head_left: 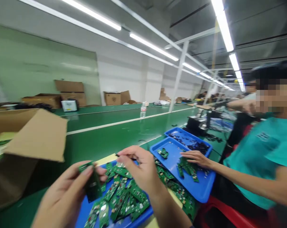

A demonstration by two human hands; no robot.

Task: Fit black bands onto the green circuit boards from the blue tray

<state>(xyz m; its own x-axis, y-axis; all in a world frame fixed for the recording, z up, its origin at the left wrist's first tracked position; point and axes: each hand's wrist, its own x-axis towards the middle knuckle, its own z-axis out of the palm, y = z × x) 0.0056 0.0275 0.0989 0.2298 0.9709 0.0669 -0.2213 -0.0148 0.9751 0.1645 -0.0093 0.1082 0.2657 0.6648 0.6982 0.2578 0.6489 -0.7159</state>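
My left hand is closed around a green circuit board, held upright over the left part of a blue tray. Whether there is more than one board in that grip, I cannot tell. My right hand pinches a small dark piece between thumb and forefinger, above the tray's far side. Its exact kind is too small to make out. Several loose green circuit boards lie heaped in the tray under both hands.
To the right, a co-worker's hand touches boards in a second blue tray. Behind it, another blue tray holds small black parts. More boards lie between trays. An opened cardboard box stands left; a bottle stands farther back.
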